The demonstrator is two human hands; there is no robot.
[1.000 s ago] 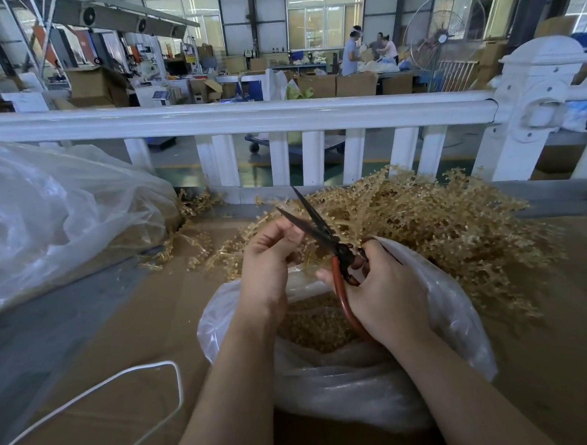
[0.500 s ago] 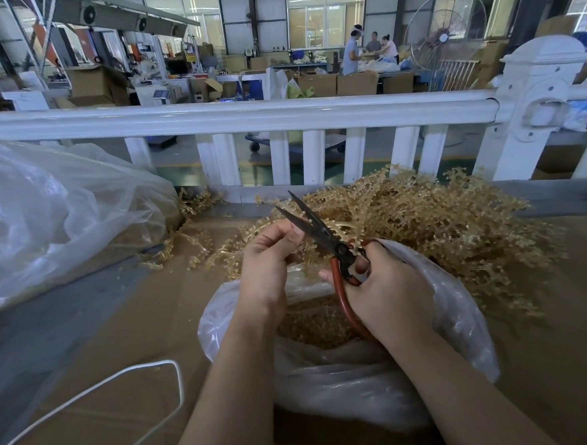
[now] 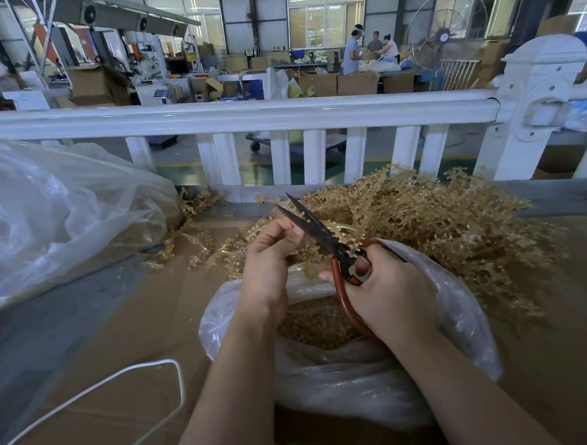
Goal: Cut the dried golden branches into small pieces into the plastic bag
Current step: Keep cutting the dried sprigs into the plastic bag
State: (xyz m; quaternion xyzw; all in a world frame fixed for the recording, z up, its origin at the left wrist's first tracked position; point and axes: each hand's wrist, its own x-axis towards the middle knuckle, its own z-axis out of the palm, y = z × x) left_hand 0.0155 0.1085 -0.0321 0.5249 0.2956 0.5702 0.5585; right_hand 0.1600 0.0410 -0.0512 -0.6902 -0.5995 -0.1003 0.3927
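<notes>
Head view: a sprig is pinched in the left hand between the parted blades of scissors gripped by the right hand over the partly filled plastic bag, while a large pile of dried golden branches is left uncut behind it.

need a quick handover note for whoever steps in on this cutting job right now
Left hand: pinches a golden sprig at the open blades.
Right hand: grip on the red-handled black scissors.
Clear plastic bag: open under both hands, holding a layer of cut golden pieces.
Pile of dried golden branches: behind the bag, on the cardboard-covered table.
Left: cut the remaining pile.
</notes>
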